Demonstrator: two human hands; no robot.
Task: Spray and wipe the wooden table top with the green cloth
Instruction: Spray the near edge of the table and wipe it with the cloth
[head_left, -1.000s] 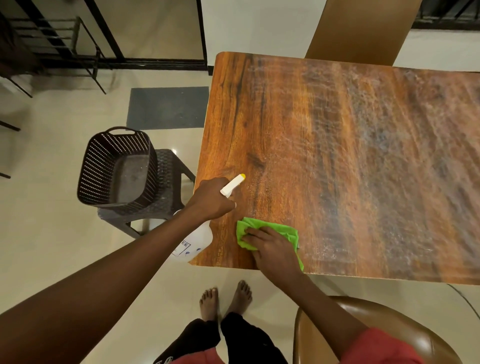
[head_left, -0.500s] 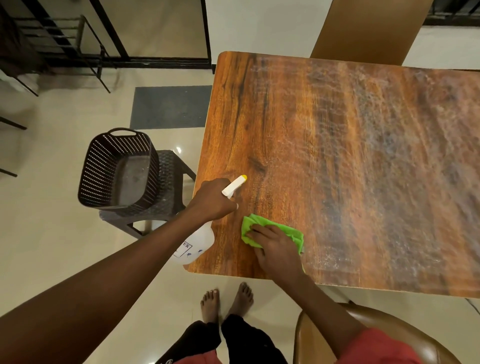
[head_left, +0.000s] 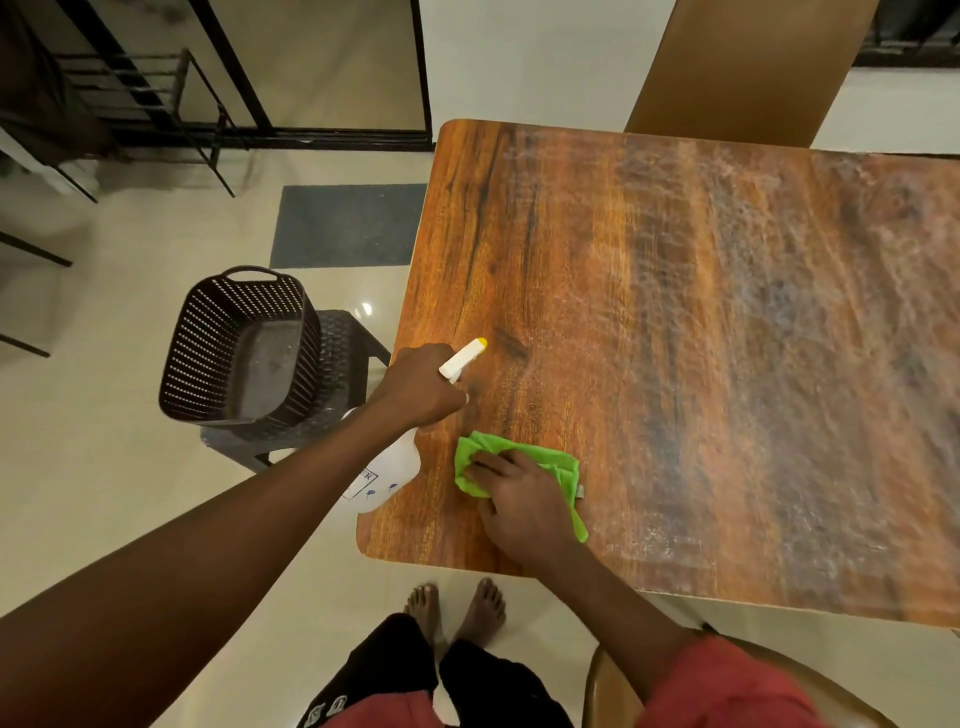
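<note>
The wooden table top fills the right of the view, with a whitish film of spray over its middle and right. My left hand grips a white spray bottle at its head. The bottle's yellow-tipped nozzle points out over the table's near left part. My right hand presses down on the green cloth, which lies flat on the wood near the front left corner. The fingers lie over the cloth and hide much of it.
A dark perforated basket sits on a dark stool left of the table. A brown chair back stands behind the table. Another chair is at the front right. My bare feet stand at the front edge. A grey mat lies on the floor.
My right hand has slid the green cloth slightly away from the front edge. My left hand has stayed by the left edge with the bottle.
</note>
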